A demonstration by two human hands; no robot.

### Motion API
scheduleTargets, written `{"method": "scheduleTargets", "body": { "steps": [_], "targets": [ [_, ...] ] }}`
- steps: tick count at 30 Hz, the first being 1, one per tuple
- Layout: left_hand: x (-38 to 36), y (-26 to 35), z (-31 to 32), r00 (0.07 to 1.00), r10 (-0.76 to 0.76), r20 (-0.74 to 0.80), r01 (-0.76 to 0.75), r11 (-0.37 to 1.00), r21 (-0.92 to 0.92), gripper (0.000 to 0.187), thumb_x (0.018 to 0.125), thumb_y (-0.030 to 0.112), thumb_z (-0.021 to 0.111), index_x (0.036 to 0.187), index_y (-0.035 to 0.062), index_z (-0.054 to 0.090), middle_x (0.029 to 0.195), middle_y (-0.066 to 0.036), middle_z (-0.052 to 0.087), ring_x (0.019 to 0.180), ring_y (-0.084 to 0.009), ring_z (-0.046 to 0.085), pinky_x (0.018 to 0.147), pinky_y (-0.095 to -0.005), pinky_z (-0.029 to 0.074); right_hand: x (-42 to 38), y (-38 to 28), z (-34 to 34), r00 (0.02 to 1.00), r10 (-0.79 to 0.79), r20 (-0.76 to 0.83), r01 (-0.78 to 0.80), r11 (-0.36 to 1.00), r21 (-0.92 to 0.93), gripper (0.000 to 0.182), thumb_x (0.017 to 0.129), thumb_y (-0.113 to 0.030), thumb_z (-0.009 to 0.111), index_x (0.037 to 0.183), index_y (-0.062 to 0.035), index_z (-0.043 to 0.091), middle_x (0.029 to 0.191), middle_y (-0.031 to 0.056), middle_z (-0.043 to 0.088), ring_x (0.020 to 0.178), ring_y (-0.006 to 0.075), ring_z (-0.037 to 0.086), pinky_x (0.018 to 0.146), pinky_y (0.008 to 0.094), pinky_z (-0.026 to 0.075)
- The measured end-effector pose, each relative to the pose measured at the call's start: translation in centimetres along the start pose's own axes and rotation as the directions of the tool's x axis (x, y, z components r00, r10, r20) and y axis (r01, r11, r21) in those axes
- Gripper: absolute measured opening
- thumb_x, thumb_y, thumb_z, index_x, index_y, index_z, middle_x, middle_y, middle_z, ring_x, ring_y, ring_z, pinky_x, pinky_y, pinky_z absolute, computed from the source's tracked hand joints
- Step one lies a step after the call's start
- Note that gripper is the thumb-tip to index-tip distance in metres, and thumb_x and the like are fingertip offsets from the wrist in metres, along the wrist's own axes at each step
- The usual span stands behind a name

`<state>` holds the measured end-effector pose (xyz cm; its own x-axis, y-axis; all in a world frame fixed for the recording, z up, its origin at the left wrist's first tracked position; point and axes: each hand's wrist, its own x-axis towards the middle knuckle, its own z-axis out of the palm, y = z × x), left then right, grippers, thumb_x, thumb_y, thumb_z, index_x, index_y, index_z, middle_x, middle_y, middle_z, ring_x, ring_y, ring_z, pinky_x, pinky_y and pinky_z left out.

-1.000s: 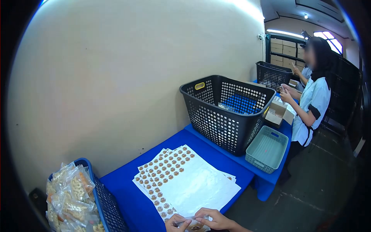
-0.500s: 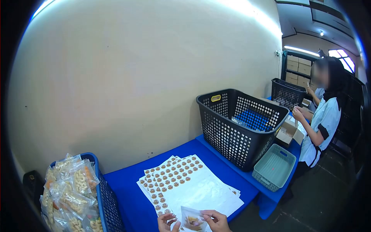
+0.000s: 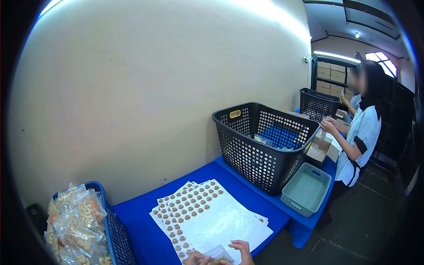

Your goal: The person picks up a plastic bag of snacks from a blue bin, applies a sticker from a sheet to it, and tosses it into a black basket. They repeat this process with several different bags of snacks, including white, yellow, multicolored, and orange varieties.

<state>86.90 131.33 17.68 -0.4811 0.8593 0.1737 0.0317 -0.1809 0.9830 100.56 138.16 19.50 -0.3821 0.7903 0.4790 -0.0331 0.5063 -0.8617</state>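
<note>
Low in the view, a small clear plastic bag (image 3: 218, 252) is tilted above the near edge of the sticker sheets (image 3: 207, 225). Its contents look pale and brownish, too small to name. My left hand (image 3: 198, 258) pinches the bag's left side with closed fingers. Against the bag's lower right lies the thumb of my right hand (image 3: 241, 252), its other fingers held apart from that thumb, off the bag. Round brown stickers fill the left and top of the uppermost sheet; its middle and right are bare white. The frame's bottom edge cuts off both hands.
A blue basket (image 3: 115, 236) heaped with snack bags (image 3: 79, 225) stands at the left. To the right are a large black basket (image 3: 260, 168), a grey-green tray (image 3: 306, 190) and an open carton (image 3: 319, 150). Beyond, two people (image 3: 360, 128) handle small items beside another black basket (image 3: 319, 105).
The bag has dropped lower and tilted. My left hand has come onto its left side, while my right fingers have spread away from its top edge. The camera has turned slightly right.
</note>
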Motion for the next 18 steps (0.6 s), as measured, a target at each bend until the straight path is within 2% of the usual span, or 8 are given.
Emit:
{"method": "scheduleTargets", "body": {
  "steps": [2, 3, 5, 6, 10, 14, 16, 18],
  "targets": [
    [-0.3, 0.8, 0.3, 0.987, -0.15, 0.054, 0.146, 0.986, 0.077, 0.012, 0.075, 0.008, 0.056, 0.069, 0.002, 0.047, 0.067, -0.006, 0.053, 0.066, -0.0128, 0.054, 0.059, -0.0243, 0.045, 0.4, 0.2, -1.2, 0.998, 0.006, 0.06, -0.013, 0.992, 0.123, 0.039, 0.063, -0.011, 0.065, 0.096, -0.0022, 0.046, 0.096, 0.0138, 0.044, 0.091, 0.0235, 0.044, 0.076, 0.0307, 0.037],
    [-0.4, 0.5, 0.6, 0.986, -0.12, 0.116, 0.111, 0.991, 0.077, 0.015, 0.073, 0.008, 0.059, 0.066, 0.0023, 0.047, 0.062, -0.004, 0.05, 0.063, -0.0107, 0.052, 0.055, -0.0234, 0.044, 0.2, 0.4, -1.4, 0.999, 0.009, 0.052, -0.015, 0.993, 0.12, 0.039, 0.063, -0.011, 0.065, 0.096, -0.0022, 0.046, 0.096, 0.0138, 0.044, 0.091, 0.0235, 0.044, 0.076, 0.0307, 0.037],
    [-0.9, 1.2, 1.8, 0.982, -0.123, 0.144, 0.121, 0.992, 0.018, 0.015, 0.073, 0.008, 0.058, 0.065, 0.0023, 0.047, 0.062, -0.003, 0.05, 0.062, -0.0101, 0.051, 0.055, -0.0228, 0.044, -0.3, 0.4, -1.7, 0.943, 0.072, 0.325, -0.172, 0.941, 0.29, 0.021, 0.069, -0.008, 0.06, 0.086, -0.0008, 0.051, 0.081, 0.0093, 0.051, 0.076, 0.0174, 0.049, 0.07, 0.0261, 0.04],
    [-1.0, 1.5, 2.1, 0.979, -0.119, 0.163, 0.127, 0.991, -0.043, 0.015, 0.073, 0.007, 0.058, 0.064, 0.0023, 0.047, 0.062, -0.003, 0.05, 0.061, -0.0095, 0.051, 0.055, -0.0221, 0.043, -0.7, -1.1, -1.7, 0.909, 0.26, 0.325, -0.367, 0.87, 0.33, 0.008, 0.074, -0.006, 0.055, 0.079, -0.0001, 0.053, 0.069, 0.0041, 0.053, 0.065, 0.0116, 0.049, 0.063, 0.0227, 0.041],
    [-1.2, 2.4, 3.0, 0.976, -0.088, 0.199, 0.113, 0.987, -0.115, 0.008, 0.075, 0.007, 0.056, 0.071, 0.0004, 0.053, 0.066, -0.004, 0.053, 0.063, -0.0098, 0.052, 0.056, -0.0209, 0.042, -1.4, -1.2, -1.9, 0.927, 0.269, 0.262, -0.365, 0.805, 0.467, 0.009, 0.075, -0.007, 0.055, 0.08, -0.0004, 0.053, 0.071, 0.0023, 0.053, 0.068, 0.008, 0.049, 0.062, 0.0213, 0.041],
    [-1.0, 0.8, 2.0, 0.973, -0.058, 0.225, 0.048, 0.998, 0.049, 0.01, 0.075, 0.009, 0.055, 0.072, -0.0008, 0.054, 0.067, -0.006, 0.056, 0.061, -0.0112, 0.054, 0.054, -0.0216, 0.043, -1.8, -0.9, -1.3, 0.925, 0.318, 0.207, -0.378, 0.733, 0.565, 0.009, 0.074, -0.007, 0.056, 0.079, -0.0006, 0.052, 0.071, 0.0031, 0.053, 0.069, 0.0086, 0.049, 0.062, 0.0216, 0.041],
    [-1.1, 0.9, 1.8, 0.984, -0.015, 0.175, 0.014, 1.0, 0.006, 0.011, 0.075, 0.01, 0.056, 0.073, -0.0008, 0.054, 0.065, -0.006, 0.055, 0.059, -0.0127, 0.054, 0.053, -0.0227, 0.044, -1.6, -1.4, -1.2, 0.935, 0.315, 0.16, -0.349, 0.757, 0.552, 0.011, 0.073, -0.009, 0.058, 0.078, -0.0014, 0.052, 0.07, 0.003, 0.053, 0.065, 0.0082, 0.048, 0.06, 0.021, 0.04],
    [-0.9, 1.3, 1.7, 0.994, -0.112, -0.006, 0.112, 0.992, -0.06, 0.013, 0.074, 0.011, 0.058, 0.077, -0.0003, 0.053, 0.065, -0.005, 0.054, 0.058, -0.0138, 0.054, 0.054, -0.0243, 0.045, -1.2, -1.9, -2.1, 0.901, 0.236, 0.364, -0.307, 0.939, 0.152, 0.015, 0.071, -0.013, 0.061, 0.077, -0.0021, 0.052, 0.068, 0.0025, 0.052, 0.063, 0.0076, 0.047, 0.057, 0.0205, 0.04]
  ]
}}
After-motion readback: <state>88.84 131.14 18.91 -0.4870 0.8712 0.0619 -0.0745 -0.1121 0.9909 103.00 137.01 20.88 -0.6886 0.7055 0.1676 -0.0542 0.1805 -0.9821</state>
